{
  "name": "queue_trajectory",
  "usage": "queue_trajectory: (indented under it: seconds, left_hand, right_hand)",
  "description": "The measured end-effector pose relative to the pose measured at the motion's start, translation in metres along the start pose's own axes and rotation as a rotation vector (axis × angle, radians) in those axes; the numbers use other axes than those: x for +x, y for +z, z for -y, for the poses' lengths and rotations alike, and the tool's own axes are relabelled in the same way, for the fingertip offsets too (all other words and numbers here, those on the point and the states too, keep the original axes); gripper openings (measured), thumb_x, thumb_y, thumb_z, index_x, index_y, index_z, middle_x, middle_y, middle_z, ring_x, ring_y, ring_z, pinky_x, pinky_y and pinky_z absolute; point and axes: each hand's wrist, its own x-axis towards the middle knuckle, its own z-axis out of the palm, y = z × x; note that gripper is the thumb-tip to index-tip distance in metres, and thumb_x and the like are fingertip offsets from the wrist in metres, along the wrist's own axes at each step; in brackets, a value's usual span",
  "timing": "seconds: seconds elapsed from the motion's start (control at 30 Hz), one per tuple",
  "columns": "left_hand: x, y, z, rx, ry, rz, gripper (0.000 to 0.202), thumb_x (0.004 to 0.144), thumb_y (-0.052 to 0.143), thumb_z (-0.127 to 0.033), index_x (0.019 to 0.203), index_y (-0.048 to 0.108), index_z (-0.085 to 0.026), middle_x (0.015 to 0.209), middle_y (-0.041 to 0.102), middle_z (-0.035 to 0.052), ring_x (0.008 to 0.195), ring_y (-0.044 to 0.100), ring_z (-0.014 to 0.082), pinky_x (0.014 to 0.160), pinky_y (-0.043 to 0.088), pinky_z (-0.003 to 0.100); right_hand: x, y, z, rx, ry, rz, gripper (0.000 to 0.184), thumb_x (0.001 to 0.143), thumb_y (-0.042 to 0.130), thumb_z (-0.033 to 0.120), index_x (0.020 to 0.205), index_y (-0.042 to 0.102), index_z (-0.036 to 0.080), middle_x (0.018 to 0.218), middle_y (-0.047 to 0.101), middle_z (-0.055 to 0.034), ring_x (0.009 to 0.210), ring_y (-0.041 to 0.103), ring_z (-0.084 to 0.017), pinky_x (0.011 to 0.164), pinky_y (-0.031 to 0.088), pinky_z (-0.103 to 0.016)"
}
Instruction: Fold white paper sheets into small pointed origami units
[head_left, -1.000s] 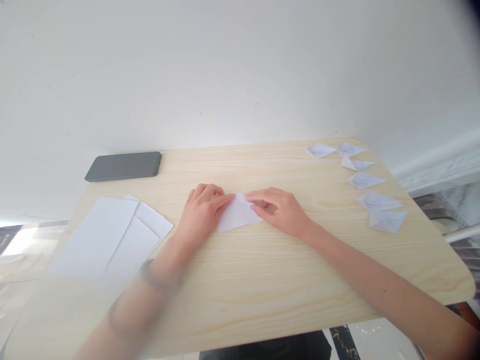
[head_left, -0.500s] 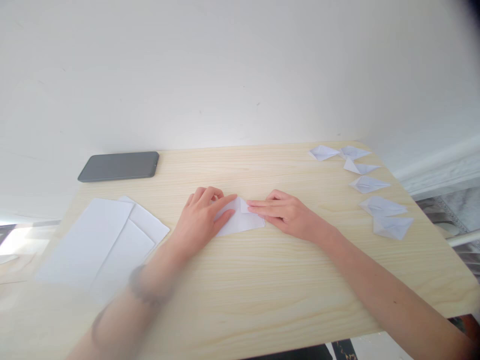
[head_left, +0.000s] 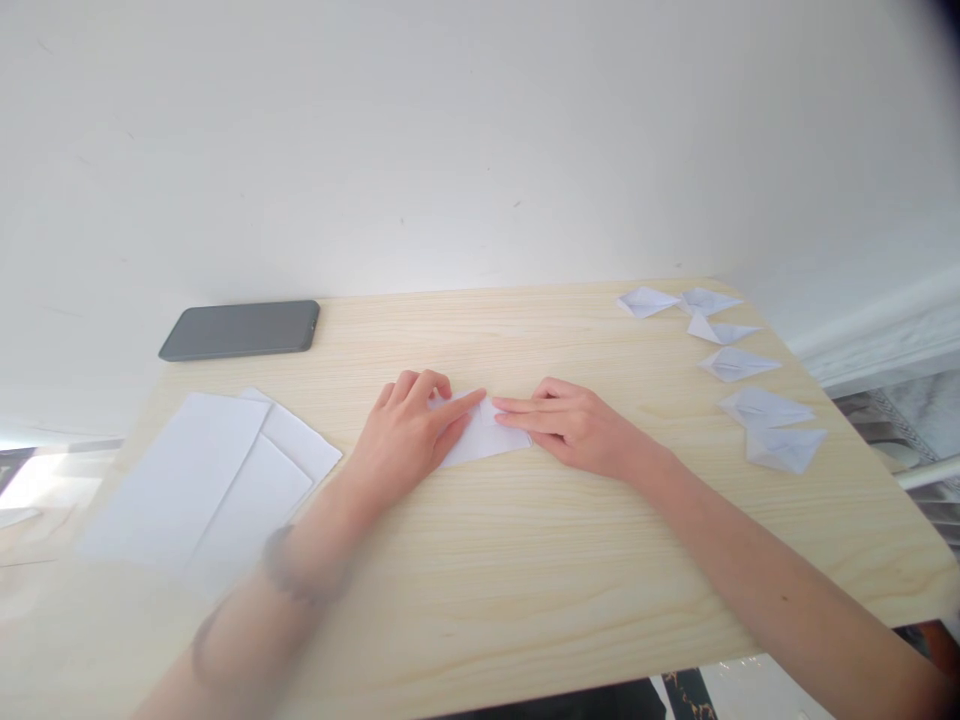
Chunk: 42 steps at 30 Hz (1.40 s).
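Running along the bottom of the view, the near edge of the pale wood-grain table (head_left: 465, 570) passes above a black item (head_left: 600, 702), too cropped to identify. Bare tabletop extends from that edge up to the work, leaving open room between the forearms. The left forearm carries a dark wristband (head_left: 289, 568), blurred.

At left, loose white sheets (head_left: 176, 480) overlap near the left forearm; their near ends fade into haze.

The work piece, a small folded white paper (head_left: 487, 442), lies on the table at mid-view, between the two hands. Its lower edge is straight and rises slightly to the right; the sides narrow toward a top corner, and a crease shows near the middle. Fingers cover part of both sides. The left hand (head_left: 405, 425) is in contact, index fingertip at the top corner and thumb lower on the sheet; whether it pinches or only presses cannot be told. The right hand (head_left: 581, 425) lays extended fingers over the right side, thumb by the lower right corner; its grip likewise cannot be told.

Clear wood separates the right hand from six folded white pieces (head_left: 740, 365), pointed in form, set along the right edge; the nearest two touch. At the far left, a dark phone (head_left: 240, 330) lies flat near the white wall (head_left: 480, 150).
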Motion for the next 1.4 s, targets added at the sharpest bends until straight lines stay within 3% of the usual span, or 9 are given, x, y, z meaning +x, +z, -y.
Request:
queue_trajectory:
  seconds: [0.27, 0.47, 0.67, 0.77, 0.93, 1.1, 1.4]
  left_hand:
    - [0.0, -0.003, -0.004, 0.056, -0.006, -0.007, 0.033, 0.091, 0.042, -0.032, 0.121, 0.055, -0.034, 0.101, 0.053, 0.0062, 0.09, 0.046, 0.0216, 0.076, 0.041, 0.035]
    - [0.006, -0.004, -0.016, 0.05, -0.118, -0.029, 0.028, 0.089, 0.044, -0.039, 0.108, 0.064, -0.033, 0.097, 0.056, 0.0058, 0.087, 0.049, 0.021, 0.073, 0.04, 0.034]
    - [0.009, -0.002, -0.02, 0.048, -0.163, -0.032, 0.028, 0.088, 0.046, -0.044, 0.105, 0.065, -0.033, 0.1, 0.057, 0.0052, 0.089, 0.05, 0.0219, 0.076, 0.04, 0.036]
    - [0.008, -0.001, -0.02, 0.051, -0.166, -0.035, 0.028, 0.088, 0.046, -0.044, 0.105, 0.065, -0.032, 0.1, 0.057, 0.0053, 0.09, 0.05, 0.0221, 0.076, 0.039, 0.036]
    - [0.008, -0.001, -0.022, 0.071, -0.184, -0.042, 0.03, 0.087, 0.045, -0.045, 0.105, 0.065, -0.032, 0.101, 0.057, 0.0057, 0.091, 0.05, 0.0228, 0.075, 0.039, 0.036]
    - [0.008, -0.001, -0.022, 0.067, -0.178, -0.053, 0.029, 0.087, 0.046, -0.044, 0.104, 0.066, -0.031, 0.1, 0.057, 0.0058, 0.09, 0.05, 0.0231, 0.074, 0.039, 0.036]
    - [0.008, -0.001, -0.02, 0.024, -0.184, -0.063, 0.027, 0.087, 0.048, -0.043, 0.102, 0.066, -0.031, 0.099, 0.057, 0.0059, 0.089, 0.05, 0.023, 0.073, 0.038, 0.037]
  right_hand:
    - [-0.001, 0.001, -0.001, -0.108, -0.06, -0.001, 0.036, 0.083, 0.046, 0.007, 0.111, 0.064, 0.02, 0.12, 0.061, 0.0048, 0.072, 0.047, -0.015, 0.069, 0.05, -0.031]
    - [-0.001, 0.004, -0.001, -0.205, -0.07, -0.029, 0.037, 0.079, 0.048, 0.006, 0.106, 0.067, 0.023, 0.116, 0.064, 0.0044, 0.069, 0.049, -0.016, 0.064, 0.047, -0.033]
    - [0.001, 0.003, 0.004, -0.04, 0.035, -0.128, 0.03, 0.083, 0.048, 0.014, 0.107, 0.064, 0.018, 0.103, 0.067, -0.005, 0.081, 0.055, -0.016, 0.075, 0.049, -0.032]
    - [0.007, 0.004, 0.009, -0.053, 0.098, -0.103, 0.03, 0.086, 0.045, 0.02, 0.11, 0.063, 0.017, 0.096, 0.062, -0.0089, 0.087, 0.056, -0.018, 0.078, 0.048, -0.033]
    - [0.014, 0.005, 0.013, -0.14, 0.114, -0.044, 0.029, 0.088, 0.04, 0.017, 0.101, 0.065, 0.017, 0.092, 0.059, -0.0081, 0.081, 0.055, -0.016, 0.073, 0.047, -0.03]
    - [0.005, 0.002, 0.01, -0.205, 0.035, -0.043, 0.026, 0.088, 0.041, 0.016, 0.095, 0.065, 0.016, 0.087, 0.06, -0.0075, 0.075, 0.055, -0.016, 0.068, 0.046, -0.029]
    - [-0.01, -0.001, 0.008, -0.087, 0.038, -0.119, 0.021, 0.084, 0.045, 0.014, 0.081, 0.065, 0.016, 0.079, 0.064, -0.0048, 0.069, 0.058, -0.013, 0.063, 0.046, -0.026]
